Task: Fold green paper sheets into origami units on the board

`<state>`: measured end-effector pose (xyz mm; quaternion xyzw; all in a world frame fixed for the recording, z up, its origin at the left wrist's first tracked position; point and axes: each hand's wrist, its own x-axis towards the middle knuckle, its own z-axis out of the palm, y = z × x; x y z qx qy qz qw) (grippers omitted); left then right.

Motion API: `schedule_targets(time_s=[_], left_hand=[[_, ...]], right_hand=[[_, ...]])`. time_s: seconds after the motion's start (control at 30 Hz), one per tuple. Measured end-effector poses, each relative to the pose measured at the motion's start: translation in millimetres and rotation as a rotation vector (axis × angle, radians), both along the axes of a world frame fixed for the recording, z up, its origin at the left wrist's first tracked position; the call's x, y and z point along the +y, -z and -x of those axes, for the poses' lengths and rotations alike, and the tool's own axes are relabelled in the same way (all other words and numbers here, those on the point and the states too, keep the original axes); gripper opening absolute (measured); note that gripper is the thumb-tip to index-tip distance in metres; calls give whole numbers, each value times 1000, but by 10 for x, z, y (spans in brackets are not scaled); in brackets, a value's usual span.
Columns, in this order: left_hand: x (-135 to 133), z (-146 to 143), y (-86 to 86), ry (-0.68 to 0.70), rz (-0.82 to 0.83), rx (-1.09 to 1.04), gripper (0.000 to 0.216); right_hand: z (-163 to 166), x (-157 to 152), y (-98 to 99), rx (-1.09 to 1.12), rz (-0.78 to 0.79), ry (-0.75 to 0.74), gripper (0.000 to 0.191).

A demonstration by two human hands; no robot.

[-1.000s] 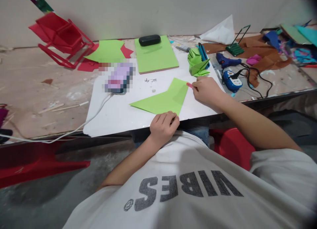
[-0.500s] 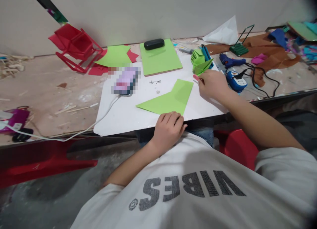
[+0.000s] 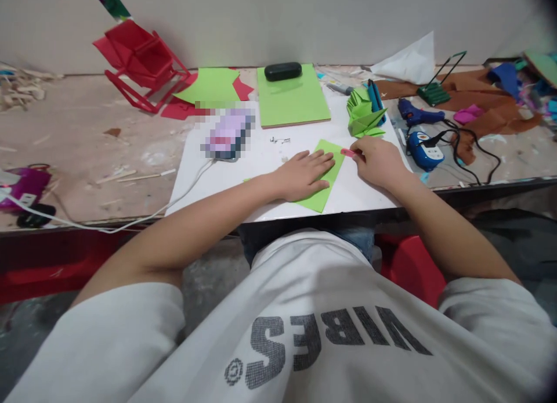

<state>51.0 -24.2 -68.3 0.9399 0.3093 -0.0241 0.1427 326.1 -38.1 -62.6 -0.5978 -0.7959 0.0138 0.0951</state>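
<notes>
A folded light green paper sheet lies on the white board in front of me. My left hand rests flat on it, fingers stretched out and spread, covering most of the sheet. My right hand is closed in a pinch on a small pink object, held at the sheet's right edge. Folded green paper pieces sit just beyond my right hand.
A green pad with a dark case lies at the back. A blurred phone with a white cable is to the left. A blue glue gun, a blue power strip, a red paper chair and paper scraps surround the board.
My left hand moved from the board's near edge up onto the green sheet and flattened on it. My right hand stayed by the sheet's right edge with the pink object.
</notes>
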Motion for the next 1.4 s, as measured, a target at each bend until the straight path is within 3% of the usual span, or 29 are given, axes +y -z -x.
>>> schedule_targets(time_s=[0.2, 0.7, 0.9, 1.07, 1.3, 1.4], left_hand=[[1, 71, 202, -30, 18, -65, 87], [99, 65, 342, -71, 19, -74, 87], [80, 67, 314, -90, 10, -73, 86], [21, 65, 224, -85, 19, -62, 85], [-3, 69, 173, -78, 17, -66, 84], [-1, 70, 158, -63, 11, -79, 83]], right_hand=[[-4, -99, -119, -63, 57, -173, 35], [153, -560, 26, 83, -30, -575, 37], [270, -672, 45, 127, -71, -738, 33], [303, -720, 4, 98, -58, -780, 26], [310, -802, -147, 18, 54, -805, 34], [230, -807, -242, 90, 44, -722, 31]])
